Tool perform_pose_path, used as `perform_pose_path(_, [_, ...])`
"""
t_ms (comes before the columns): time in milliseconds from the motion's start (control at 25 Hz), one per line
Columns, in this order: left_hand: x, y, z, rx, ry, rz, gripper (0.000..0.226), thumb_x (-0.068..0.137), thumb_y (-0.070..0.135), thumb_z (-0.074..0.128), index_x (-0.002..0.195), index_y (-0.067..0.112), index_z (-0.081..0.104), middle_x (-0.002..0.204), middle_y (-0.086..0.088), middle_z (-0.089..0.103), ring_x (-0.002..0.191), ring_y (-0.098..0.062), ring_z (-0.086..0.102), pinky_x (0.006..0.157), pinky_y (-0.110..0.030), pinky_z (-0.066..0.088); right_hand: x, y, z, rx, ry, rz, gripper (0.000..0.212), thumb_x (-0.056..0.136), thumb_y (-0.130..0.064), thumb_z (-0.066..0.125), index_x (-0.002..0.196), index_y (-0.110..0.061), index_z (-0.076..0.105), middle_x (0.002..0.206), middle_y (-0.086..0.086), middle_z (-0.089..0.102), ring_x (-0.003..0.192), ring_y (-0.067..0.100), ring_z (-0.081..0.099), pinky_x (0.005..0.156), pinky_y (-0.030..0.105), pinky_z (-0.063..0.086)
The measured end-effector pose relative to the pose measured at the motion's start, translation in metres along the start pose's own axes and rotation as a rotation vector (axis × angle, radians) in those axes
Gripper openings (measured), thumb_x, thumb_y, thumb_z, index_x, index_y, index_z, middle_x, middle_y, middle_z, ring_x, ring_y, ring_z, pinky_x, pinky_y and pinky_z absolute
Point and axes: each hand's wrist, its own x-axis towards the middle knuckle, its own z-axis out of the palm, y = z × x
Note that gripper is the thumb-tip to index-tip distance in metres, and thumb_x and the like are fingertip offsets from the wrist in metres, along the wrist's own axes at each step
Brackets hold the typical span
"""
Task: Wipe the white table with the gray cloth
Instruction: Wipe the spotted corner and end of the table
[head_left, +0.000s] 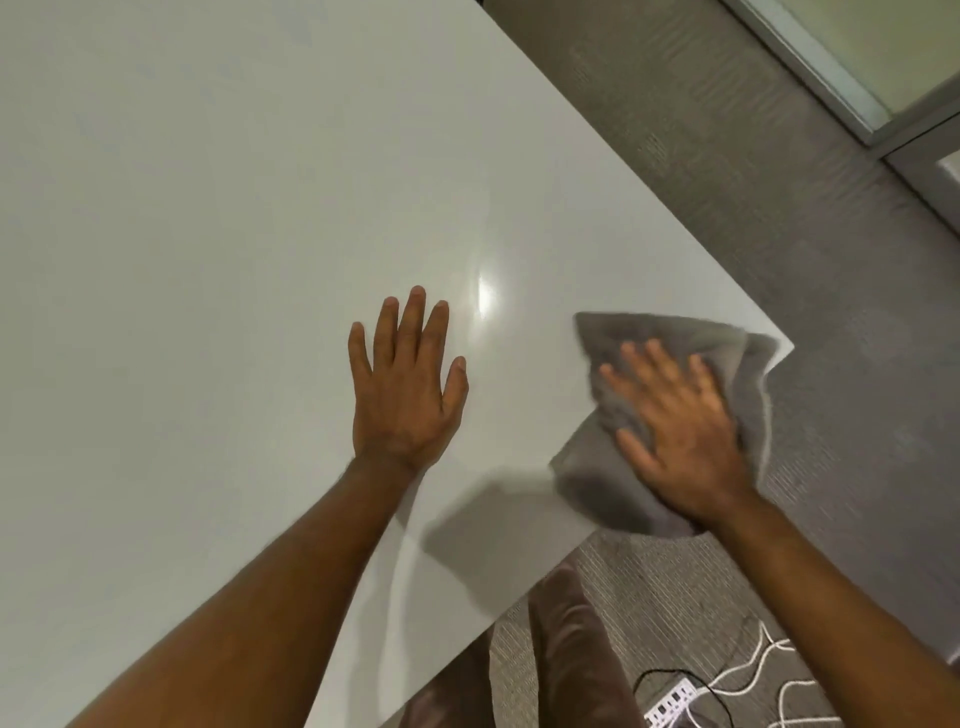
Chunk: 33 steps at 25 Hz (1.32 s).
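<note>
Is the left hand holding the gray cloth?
No. The left hand lies flat and bare on the white table, while the right hand presses the gray cloth near the corner.

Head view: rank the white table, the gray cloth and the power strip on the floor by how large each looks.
1. White table, filling most of the view.
2. Gray cloth, partly under the right hand.
3. Power strip, smallest, but farther away on the floor and cut by the frame edge, so its true size is unsure.

hands: 2 (402, 395) (680, 436) | gray cloth (623, 338): 1 | white table (208, 208): 1 | power strip (670, 701): 1
</note>
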Motion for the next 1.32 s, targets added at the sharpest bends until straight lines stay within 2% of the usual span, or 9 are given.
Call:
perform_pose_path(160, [0.000,-0.003,0.006,-0.006,0.046,0.025,0.062,0.109,0.049,0.028,0.165,0.023,0.026,0.176,-0.004,0.019,0.162,-0.030,0.018,0.128,-0.060,0.015,0.028,0.043,-0.009,0.130,0.147,0.491,0.063,0.106,-0.051,0.036,0.166,-0.037,0.022,0.177,0.000,0.012,0.165,0.023,-0.001,0.128,0.060,-0.002])
perform_pose_path(280, [0.000,-0.007,0.009,-0.020,0.070,0.020,0.062,0.110,0.051,0.024,0.166,0.024,0.024,0.176,-0.003,0.017,0.162,-0.029,0.017,0.128,-0.060,0.015,0.049,0.036,-0.011,0.296,0.267,0.800,0.061,0.109,-0.046,0.038,0.167,-0.030,0.026,0.177,0.009,0.010,0.164,0.034,-0.001,0.131,0.061,0.004])
perform_pose_path(480, [-0.004,-0.007,0.007,-0.053,0.063,0.017,0.062,0.110,0.050,0.022,0.167,0.025,0.021,0.177,-0.002,0.014,0.163,-0.028,0.012,0.129,-0.060,0.012,0.031,-0.042,-0.006,0.509,0.404,1.042,0.059,0.112,-0.031,0.042,0.167,-0.021,0.024,0.178,0.012,0.002,0.165,0.032,-0.003,0.133,0.044,0.006])
perform_pose_path(640, [-0.006,-0.010,0.001,-0.088,0.018,0.039,0.061,0.110,0.048,0.023,0.167,0.024,0.021,0.177,-0.002,0.012,0.164,-0.027,0.008,0.131,-0.058,0.008,-0.026,-0.162,0.022,0.476,0.320,0.913,0.063,0.111,-0.042,0.035,0.169,-0.024,0.019,0.178,0.008,-0.002,0.164,0.028,-0.011,0.130,0.045,0.015])
perform_pose_path(760, [-0.020,-0.034,0.000,-0.088,0.010,0.040,0.062,0.110,0.049,0.028,0.166,0.023,0.024,0.176,-0.003,0.015,0.163,-0.028,0.011,0.130,-0.060,0.007,-0.071,-0.248,0.043,0.200,0.120,0.638,0.066,0.108,-0.049,0.031,0.166,-0.019,0.028,0.175,0.016,0.014,0.163,0.036,0.011,0.129,0.060,0.019])
perform_pose_path(840, [-0.044,-0.070,-0.001,-0.081,0.031,-0.076,0.063,0.110,0.050,0.028,0.166,0.021,0.023,0.176,-0.005,0.014,0.163,-0.030,0.011,0.130,-0.060,0.007,-0.083,-0.283,0.049,0.096,0.028,0.372,0.065,0.109,-0.052,0.031,0.165,-0.019,0.034,0.173,0.015,0.024,0.161,0.035,0.022,0.127,0.059,0.026])
perform_pose_path(960, [-0.077,-0.120,-0.004,-0.083,0.076,-0.274,0.066,0.110,0.052,0.021,0.166,0.016,0.022,0.176,-0.008,0.015,0.163,-0.031,0.013,0.130,-0.059,0.012,-0.063,-0.292,0.048,0.085,-0.009,0.031,0.066,0.109,-0.055,0.031,0.165,-0.021,0.034,0.173,0.012,0.027,0.162,0.031,0.022,0.130,0.054,0.023])
perform_pose_path(1120, [-0.080,-0.126,-0.001,-0.072,0.130,-0.301,0.068,0.110,0.055,0.015,0.165,0.016,0.022,0.175,-0.009,0.019,0.162,-0.033,0.017,0.130,-0.055,0.014,-0.004,-0.270,0.039,0.112,-0.033,-0.192,0.064,0.110,-0.048,0.034,0.168,-0.022,0.024,0.177,0.008,0.016,0.165,0.024,0.009,0.132,0.052,0.016])
perform_pose_path(1320, [-0.081,-0.130,0.006,-0.032,0.182,-0.289,0.064,0.110,0.051,0.025,0.164,0.016,0.026,0.174,-0.008,0.022,0.160,-0.032,0.021,0.129,-0.056,0.019,0.110,-0.212,0.015,0.067,0.029,-0.205,0.062,0.108,-0.048,0.038,0.166,-0.026,0.029,0.176,0.004,0.021,0.164,0.023,0.016,0.132,0.050,0.013])
